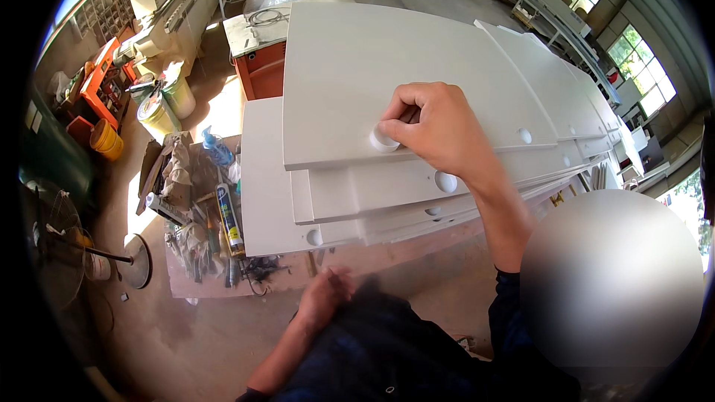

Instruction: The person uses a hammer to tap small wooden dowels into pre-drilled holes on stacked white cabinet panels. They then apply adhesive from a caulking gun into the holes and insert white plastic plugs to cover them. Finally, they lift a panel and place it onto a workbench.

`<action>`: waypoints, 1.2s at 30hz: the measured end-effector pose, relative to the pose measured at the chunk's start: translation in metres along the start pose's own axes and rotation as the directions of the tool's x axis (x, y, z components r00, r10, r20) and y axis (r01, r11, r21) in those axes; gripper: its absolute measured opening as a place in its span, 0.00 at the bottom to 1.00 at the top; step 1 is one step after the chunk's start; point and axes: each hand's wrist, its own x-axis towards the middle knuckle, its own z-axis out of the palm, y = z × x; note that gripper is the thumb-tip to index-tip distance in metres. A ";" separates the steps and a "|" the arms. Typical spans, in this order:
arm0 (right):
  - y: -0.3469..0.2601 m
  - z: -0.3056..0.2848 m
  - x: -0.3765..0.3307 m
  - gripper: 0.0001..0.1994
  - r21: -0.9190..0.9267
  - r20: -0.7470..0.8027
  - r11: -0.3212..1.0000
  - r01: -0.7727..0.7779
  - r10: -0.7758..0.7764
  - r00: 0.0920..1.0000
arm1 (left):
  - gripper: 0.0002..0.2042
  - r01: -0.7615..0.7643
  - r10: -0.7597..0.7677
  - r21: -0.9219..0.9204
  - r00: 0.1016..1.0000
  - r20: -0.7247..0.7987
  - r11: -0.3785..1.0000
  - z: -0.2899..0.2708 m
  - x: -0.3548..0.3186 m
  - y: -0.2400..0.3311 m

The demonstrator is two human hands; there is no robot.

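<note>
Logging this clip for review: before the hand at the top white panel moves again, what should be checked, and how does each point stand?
1. Right hand on the white round cap: ok, fingertips pinch it.
2. Cap seated flush in the top panel: cannot tell, fingers cover it.
3. Left hand off the panels: ok, low near the lap, holding nothing visible.
4. Panel stack resting steady: ok, staggered but flat.
5. Other holes uncapped: ok, several open.
6. Tube of sealant within reach: ok, on the cluttered board at left.

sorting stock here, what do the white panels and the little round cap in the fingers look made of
White panels: probably painted or laminated board; flat, matt, evenly white, with round bored holes. Round cap pinched by the right hand: likely white plastic; smooth and small, though too small to be sure.
</note>
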 end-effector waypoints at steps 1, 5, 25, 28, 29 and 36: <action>-0.002 0.000 0.000 0.05 -0.013 0.002 1.000 0.002 -0.002 1.000 | 0.28 0.004 -0.005 -0.008 1.000 -0.016 1.000 0.001 0.000 0.003; -0.006 0.002 0.000 0.04 -0.142 0.009 0.989 0.037 -0.036 0.999 | 0.24 -0.001 0.001 -0.025 1.000 0.024 1.000 -0.009 0.001 0.012; -0.018 0.049 -0.080 0.43 -0.534 -0.043 0.835 0.134 -0.185 0.982 | 0.24 0.204 -0.168 -0.075 0.926 0.338 0.976 -0.091 -0.003 0.016; -0.020 0.054 -0.085 0.42 -0.480 -0.105 0.874 0.077 -0.144 0.984 | 0.26 0.219 -0.282 0.266 0.931 0.231 0.939 -0.108 0.012 -0.003; -0.018 0.056 -0.087 0.42 -0.483 -0.106 0.872 0.083 -0.152 0.983 | 0.27 0.197 -0.279 0.438 0.951 0.132 0.877 -0.116 0.014 -0.007; 0.005 0.069 -0.099 0.40 -0.505 -0.199 0.859 0.083 -0.210 0.957 | 0.28 0.205 -0.296 0.369 0.931 0.212 0.907 -0.097 0.007 0.012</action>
